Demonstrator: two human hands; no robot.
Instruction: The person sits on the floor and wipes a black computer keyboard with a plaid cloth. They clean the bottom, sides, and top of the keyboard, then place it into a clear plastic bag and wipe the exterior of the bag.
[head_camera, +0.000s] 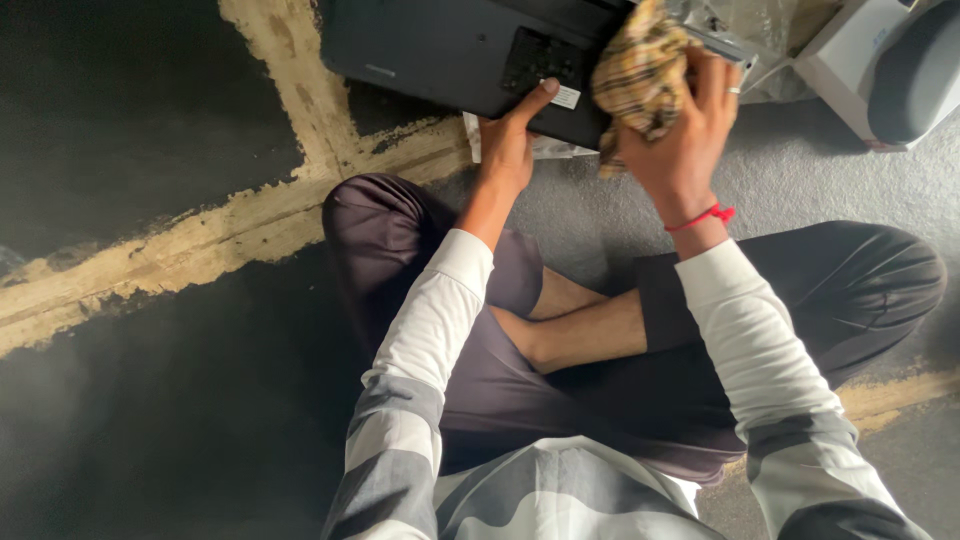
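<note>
At top edge, right hand (690, 130) grips checked cloth (640, 75) over half-cropped laptop (450, 50); left hand (508, 140) presses flat.

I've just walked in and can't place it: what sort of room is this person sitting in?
Probably a plain home or workshop floor, not a desk setup. The person sits cross-legged on a dark painted floor crossed by worn pale stripes, left hand steadying a black laptop, right hand holding a checked cloth.

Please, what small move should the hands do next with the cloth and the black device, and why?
Probably draw the cloth down across the black device. The right hand holds the cloth bunched at the device's right end, and the left hand already presses on its near edge to steady it, so a wipe toward the left hand seems the natural next stroke.
</note>
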